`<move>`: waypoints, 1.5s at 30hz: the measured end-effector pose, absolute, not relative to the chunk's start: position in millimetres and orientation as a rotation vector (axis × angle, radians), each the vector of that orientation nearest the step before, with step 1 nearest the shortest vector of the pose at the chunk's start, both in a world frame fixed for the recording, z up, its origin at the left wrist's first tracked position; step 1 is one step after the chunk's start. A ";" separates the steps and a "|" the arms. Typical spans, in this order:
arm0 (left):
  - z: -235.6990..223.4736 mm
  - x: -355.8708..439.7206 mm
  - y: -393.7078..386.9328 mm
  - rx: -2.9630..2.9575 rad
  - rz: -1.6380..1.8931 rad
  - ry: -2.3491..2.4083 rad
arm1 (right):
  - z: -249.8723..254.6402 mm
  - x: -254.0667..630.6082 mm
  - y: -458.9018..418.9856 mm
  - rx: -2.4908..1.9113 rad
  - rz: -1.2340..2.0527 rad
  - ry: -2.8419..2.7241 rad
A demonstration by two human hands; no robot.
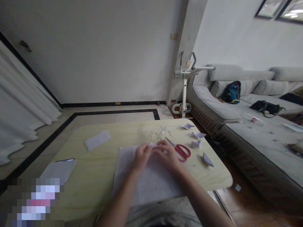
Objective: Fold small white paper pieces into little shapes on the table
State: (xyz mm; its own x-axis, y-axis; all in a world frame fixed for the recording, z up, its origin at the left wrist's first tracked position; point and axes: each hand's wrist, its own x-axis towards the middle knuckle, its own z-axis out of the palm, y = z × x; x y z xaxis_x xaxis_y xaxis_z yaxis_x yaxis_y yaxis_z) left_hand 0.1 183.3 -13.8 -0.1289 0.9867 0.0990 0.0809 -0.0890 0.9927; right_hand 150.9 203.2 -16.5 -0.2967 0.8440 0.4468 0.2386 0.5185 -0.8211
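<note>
A person works barehanded at a pale wooden table (90,176), both hands brought together to the left of a pair of red-handled scissors (182,152); the left hand (142,155) and the right hand (166,154) meet over a small piece of white paper (152,144), the right one just beside the scissors; the fingers of both hands are curled in and closed on the paper, pinching it between them, though they cover most of it and its exact shape cannot be told.

Beneath the forearms, to the left of the scissors and nearer the person, a large white sheet (125,167) lies flat on the wood; the scissors rest with their blades angled away and to the left, and thin white paper scraps (164,130) lie scattered just beyond their tips; to the right of the scissors stand four folded paper boats, the farthest boat (188,126) beyond them, the next two (199,135) close together, the nearest boat (208,160) set a little apart and tilted.

Well to the left of the scissors lies a stack of white paper slips (97,140); farther left and nearer the person, a pen (65,160) lies along the far edge of another white sheet (60,170); well beyond the scissors, to the right, a gray sofa (213,107) holds a blue backpack (233,92).
</note>
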 end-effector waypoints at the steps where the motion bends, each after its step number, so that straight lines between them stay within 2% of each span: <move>1: -13.6 0.3 183.3 1.256 1.336 1.295 | -16.9 151.0 203.3 -0.899 0.793 -1.809; 10: -14.7 -1.5 185.2 0.999 1.330 1.177 | -17.3 153.1 202.0 -0.863 0.748 -1.923; 27: -16.8 -2.6 187.6 1.208 1.349 1.304 | -15.2 154.8 200.5 -0.845 0.646 -2.012; 45: -8.8 6.2 180.0 1.254 1.234 1.005 | -13.1 149.5 204.0 -0.898 0.665 -1.765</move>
